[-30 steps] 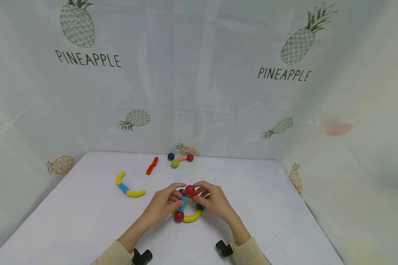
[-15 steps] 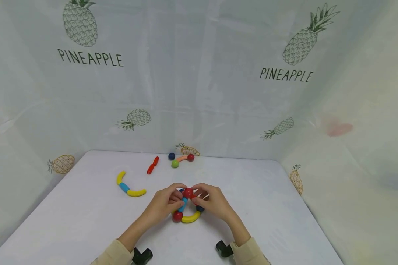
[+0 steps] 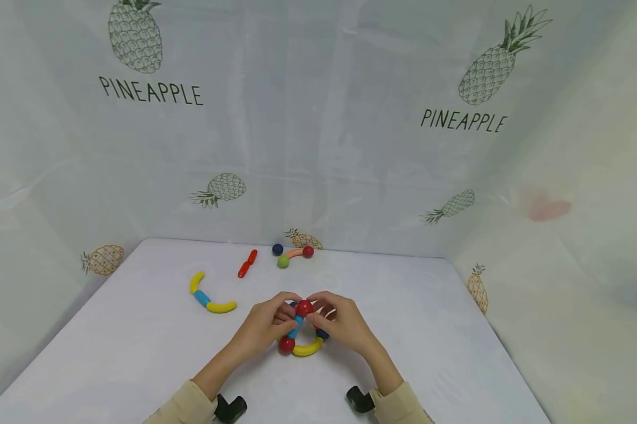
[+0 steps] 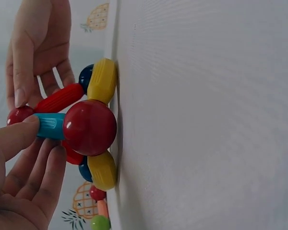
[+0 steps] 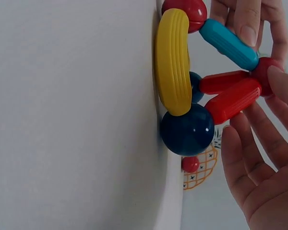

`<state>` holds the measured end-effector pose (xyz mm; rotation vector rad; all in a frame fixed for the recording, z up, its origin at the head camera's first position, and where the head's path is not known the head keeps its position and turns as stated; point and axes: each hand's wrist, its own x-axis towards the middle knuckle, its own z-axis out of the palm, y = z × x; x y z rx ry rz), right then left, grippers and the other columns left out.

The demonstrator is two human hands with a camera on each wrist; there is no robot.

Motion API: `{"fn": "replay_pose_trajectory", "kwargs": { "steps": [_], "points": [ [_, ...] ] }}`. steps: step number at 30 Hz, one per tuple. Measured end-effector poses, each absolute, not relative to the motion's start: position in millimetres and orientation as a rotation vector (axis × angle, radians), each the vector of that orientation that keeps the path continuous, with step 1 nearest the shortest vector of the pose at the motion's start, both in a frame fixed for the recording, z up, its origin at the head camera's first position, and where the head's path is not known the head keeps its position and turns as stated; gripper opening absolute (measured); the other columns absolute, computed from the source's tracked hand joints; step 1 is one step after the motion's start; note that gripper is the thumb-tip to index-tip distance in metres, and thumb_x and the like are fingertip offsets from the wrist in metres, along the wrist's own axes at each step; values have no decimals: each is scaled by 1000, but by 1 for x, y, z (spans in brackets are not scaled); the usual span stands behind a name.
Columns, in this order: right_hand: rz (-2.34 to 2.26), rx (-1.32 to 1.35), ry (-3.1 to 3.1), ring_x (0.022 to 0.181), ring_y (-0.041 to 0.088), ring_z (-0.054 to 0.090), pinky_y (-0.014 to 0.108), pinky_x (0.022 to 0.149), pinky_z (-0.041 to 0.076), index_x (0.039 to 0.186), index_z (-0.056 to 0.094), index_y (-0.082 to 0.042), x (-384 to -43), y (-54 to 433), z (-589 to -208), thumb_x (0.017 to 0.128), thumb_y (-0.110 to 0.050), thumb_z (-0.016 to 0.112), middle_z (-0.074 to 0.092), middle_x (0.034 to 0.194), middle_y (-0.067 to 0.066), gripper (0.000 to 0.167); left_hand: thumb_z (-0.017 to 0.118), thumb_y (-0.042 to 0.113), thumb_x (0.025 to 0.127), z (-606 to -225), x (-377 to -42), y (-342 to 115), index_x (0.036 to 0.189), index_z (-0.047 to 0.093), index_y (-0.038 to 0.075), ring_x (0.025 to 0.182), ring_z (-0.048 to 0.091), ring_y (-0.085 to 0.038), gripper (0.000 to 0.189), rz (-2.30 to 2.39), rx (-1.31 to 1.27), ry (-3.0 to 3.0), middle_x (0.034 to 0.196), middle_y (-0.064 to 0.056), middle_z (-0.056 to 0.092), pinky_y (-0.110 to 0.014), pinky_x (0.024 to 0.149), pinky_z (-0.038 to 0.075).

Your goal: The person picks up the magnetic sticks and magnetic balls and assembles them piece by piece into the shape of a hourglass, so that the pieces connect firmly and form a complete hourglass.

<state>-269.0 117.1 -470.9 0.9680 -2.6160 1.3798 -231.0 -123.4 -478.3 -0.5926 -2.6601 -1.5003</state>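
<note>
Between the hands stands a pyramid of toy magnetic rods and balls. A red ball (image 3: 304, 308) forms its top, where a blue rod (image 5: 229, 43) and two red rods (image 5: 234, 101) meet. My left hand (image 3: 265, 324) pinches the blue rod, its thumb lying near the rod's upper end. My right hand (image 3: 345, 321) holds the top red ball with thumb and fingertips; its other fingers are spread beside the red rods. At the base, curved yellow rods (image 5: 173, 62) join a larger-looking red ball (image 4: 90, 127) and dark blue balls (image 5: 187, 129) on the table.
Left on the white table (image 3: 138, 353) lies a curve of two yellow rods and a blue rod (image 3: 202, 297). Farther back are red rods (image 3: 247, 264), a dark blue ball (image 3: 277, 249), and an orange rod (image 3: 294, 253) between a green ball (image 3: 283, 261) and a red ball (image 3: 308, 252).
The top red ball has come down slightly onto the rod ends. Both hands stay at the pyramid with little movement, and the head view has shifted slightly.
</note>
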Motion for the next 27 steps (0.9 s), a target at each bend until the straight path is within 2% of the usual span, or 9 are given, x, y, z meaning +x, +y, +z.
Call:
{"fn": "replay_pose_trajectory", "kwargs": {
  "steps": [15,19,27],
  "points": [
    [1420,936,-2613,99,12,72,25,85,61,130,70,-21,-267,113,-472,99,-30,78,77,108,-8,33,78,17,99,-477,-234,-134,138,61,26,100,72,-12,44,-1549,-594,-2680,113,4,73,-26,88,62],
    [1434,940,-2609,98,12,73,26,85,61,131,70,-21,-267,114,-471,99,-28,78,77,107,-7,33,76,16,100,-476,-237,-140,137,63,23,100,71,-11,40,-1514,-539,-2694,111,8,73,-25,89,61],
    [1420,923,-2641,98,12,72,27,86,62,132,70,-20,-265,113,-467,99,-26,79,77,109,-6,35,77,19,100,-473,-248,-161,133,65,30,103,70,-11,37,-1444,-316,-2683,110,10,74,-30,90,62]
  ]
}}
